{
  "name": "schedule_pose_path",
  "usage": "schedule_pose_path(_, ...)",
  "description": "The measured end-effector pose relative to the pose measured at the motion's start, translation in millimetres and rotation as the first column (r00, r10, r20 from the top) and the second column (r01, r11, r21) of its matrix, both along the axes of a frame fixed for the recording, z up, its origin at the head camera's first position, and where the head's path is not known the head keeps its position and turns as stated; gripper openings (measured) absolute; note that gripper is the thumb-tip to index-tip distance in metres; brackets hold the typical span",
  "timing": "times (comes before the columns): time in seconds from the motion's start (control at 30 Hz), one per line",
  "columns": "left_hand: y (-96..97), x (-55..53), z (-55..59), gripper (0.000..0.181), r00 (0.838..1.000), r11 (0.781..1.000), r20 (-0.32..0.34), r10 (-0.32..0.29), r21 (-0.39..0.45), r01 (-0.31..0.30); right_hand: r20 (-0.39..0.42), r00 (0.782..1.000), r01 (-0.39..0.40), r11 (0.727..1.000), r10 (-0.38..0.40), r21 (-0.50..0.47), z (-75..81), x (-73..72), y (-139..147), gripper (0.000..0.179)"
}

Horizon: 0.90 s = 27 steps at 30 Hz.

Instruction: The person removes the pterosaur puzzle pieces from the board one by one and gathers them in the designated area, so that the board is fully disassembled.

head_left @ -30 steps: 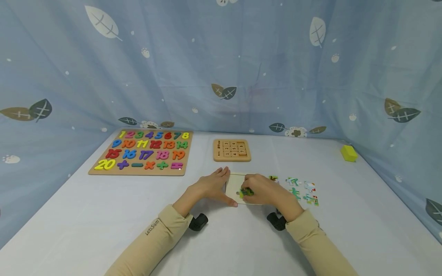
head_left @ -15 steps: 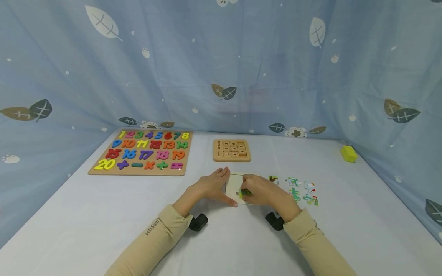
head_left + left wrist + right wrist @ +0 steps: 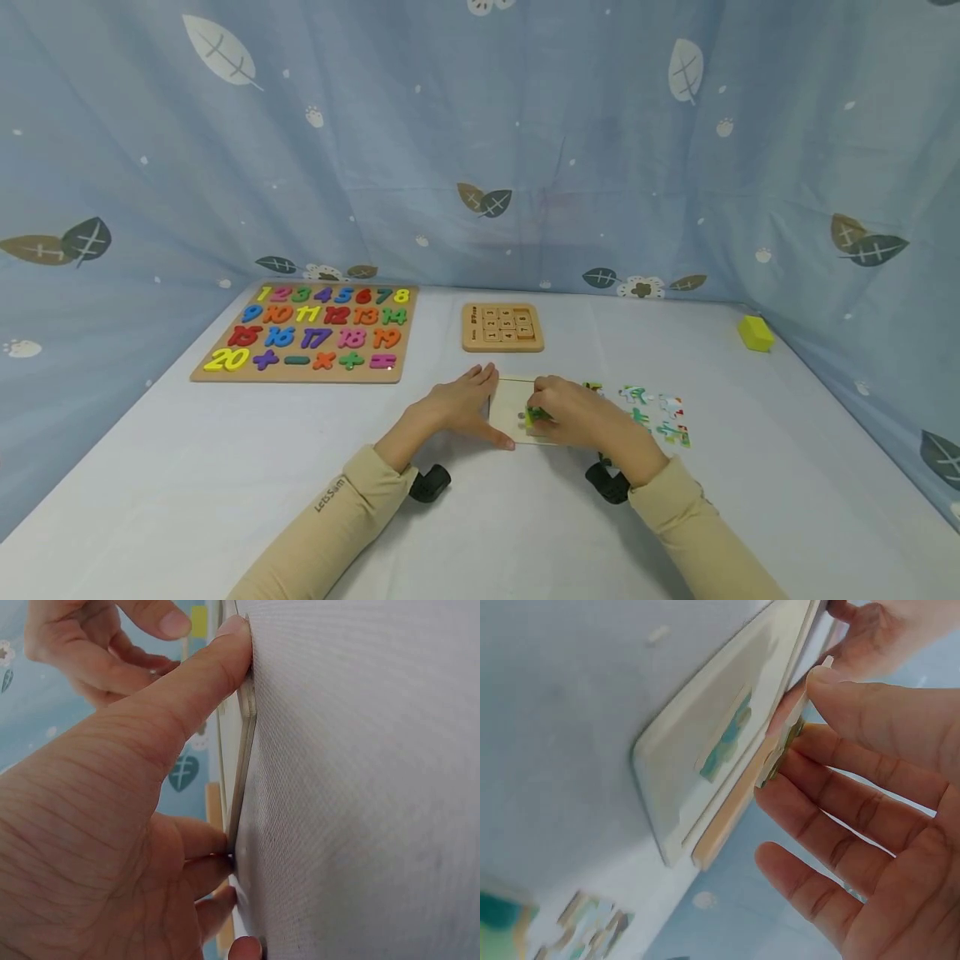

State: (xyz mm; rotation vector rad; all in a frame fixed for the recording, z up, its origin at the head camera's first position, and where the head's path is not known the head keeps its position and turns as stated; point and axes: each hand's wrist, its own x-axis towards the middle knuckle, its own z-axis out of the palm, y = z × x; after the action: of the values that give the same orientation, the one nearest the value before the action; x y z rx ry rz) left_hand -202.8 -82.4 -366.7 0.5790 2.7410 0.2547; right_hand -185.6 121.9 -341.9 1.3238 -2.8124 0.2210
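My left hand (image 3: 461, 408) lies at the left side of a pale, shallow puzzle board (image 3: 512, 400). Its thumb touches the near corner and its straight fingers reach the far one, as the left wrist view also shows. Over the board, my right hand (image 3: 581, 412) pinches a green-and-yellow jigsaw piece (image 3: 534, 414) between thumb and fingers. The right wrist view has this piece (image 3: 784, 746) tilted edge-on, apart from the board's surface. A blue-green jigsaw piece (image 3: 724, 739) appears on the board there. The right hand hides much of the board's right half in the head view.
Several loose jigsaw pieces (image 3: 671, 406) lie right of the board. Behind it sits a wooden number slide puzzle (image 3: 502, 327). A colourful number board (image 3: 303, 333) is at the far left, and a yellow block (image 3: 756, 333) at the far right. A blue curtain (image 3: 480, 150) closes the back.
The right hand moves a little left, then back right with the pinched piece, its wrist now slightly farther right. My left hand keeps its place on the board.
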Motion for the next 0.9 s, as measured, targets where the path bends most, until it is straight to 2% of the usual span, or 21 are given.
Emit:
schedule_pose_path(0.27, -1.2, 0.1, 0.3, 0.115, 1.0, 1.0, 0.002, -0.003, 0.011, 0.003, -0.028, 0.999, 0.026, 1.0, -0.026, 0.006, 1.2, 7.0, 11.9, 0.009)
schedule_pose_path(0.43, -1.3, 0.5, 0.9, 0.115, 1.0, 1.0, 0.012, -0.003, 0.014, 0.003, -0.012, 0.999, 0.053, 0.999, -0.052, 0.011, 2.7, 10.4, 19.2, 0.013)
schedule_pose_path(0.67, -1.5, 0.6, 1.4, 0.115, 1.0, 1.0, 0.022, -0.003, 0.016, 0.003, -0.002, 0.999, 0.055, 0.999, -0.055, 0.001, 4.2, 13.1, 30.5, 0.006)
schedule_pose_path(0.9, -0.4, 0.8, 1.4, 0.114, 1.0, 1.0, 0.021, -0.009, 0.02, 0.008, 0.001, 0.997, 0.076, 0.997, -0.076, -0.011, 4.4, 18.8, 44.6, 0.008)
